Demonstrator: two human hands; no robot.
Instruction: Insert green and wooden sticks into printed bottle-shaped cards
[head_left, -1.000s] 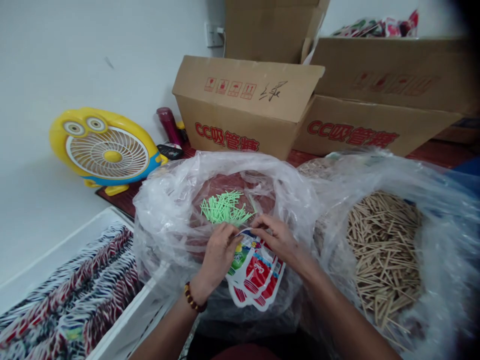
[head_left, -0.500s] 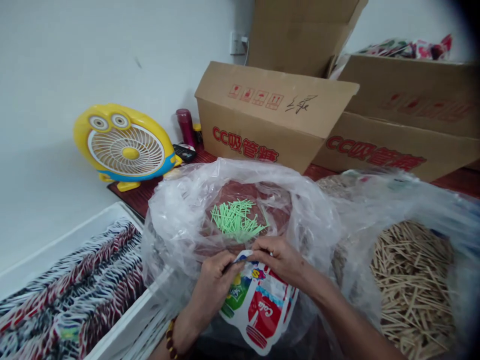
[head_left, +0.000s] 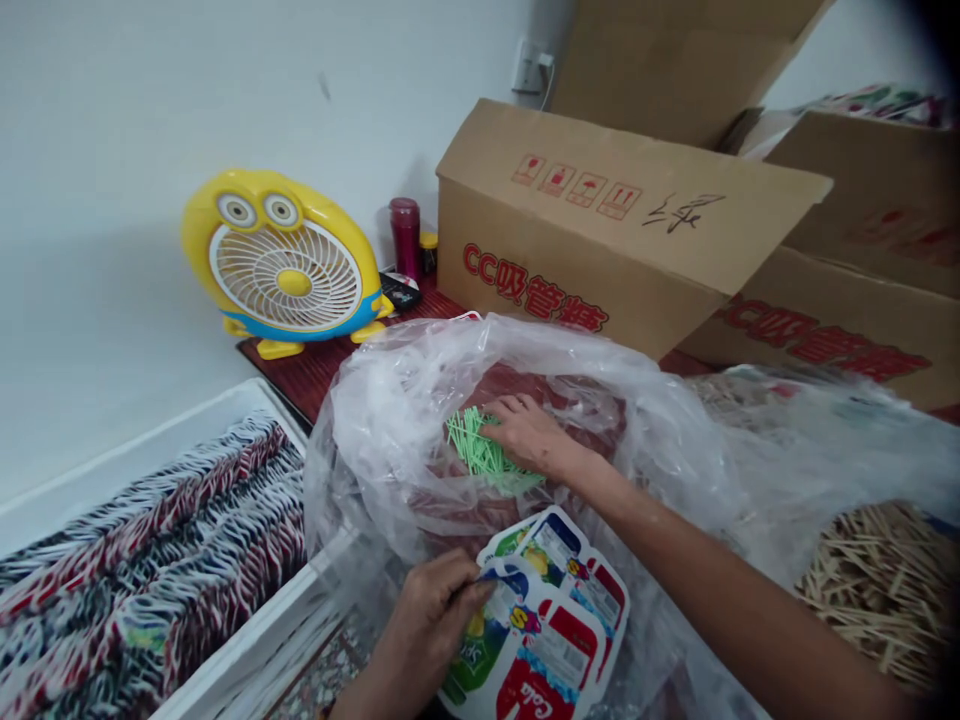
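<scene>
The operator's left hand [head_left: 435, 620] pinches the printed pouches [head_left: 547, 620] at their upper left edge, thumb against fingers. The pouches overlap in a fan in front of the clear plastic bag [head_left: 397, 400], at its near rim; cola artwork shows on the front one. The right hand [head_left: 529, 435] reaches inside the bag opening. Its fingers are bent and touch the green sticks [head_left: 480, 450]; from where I stand, I cannot tell whether they grip any.

The fan [head_left: 295, 284] stands at the left corner of the dark red table [head_left: 300, 385]. Behind it, toward the back edge, are a remote control [head_left: 401, 292] and a maroon bottle [head_left: 405, 240]. An open carton [head_left: 600, 230] stands just right of the bottle, with a second carton [head_left: 832, 310] further right. Beside the table's left edge, a white box [head_left: 247, 640] holds tightly packed rows [head_left: 172, 560]. Brown sticks [head_left: 885, 590] lie in a heap right of the bag.
</scene>
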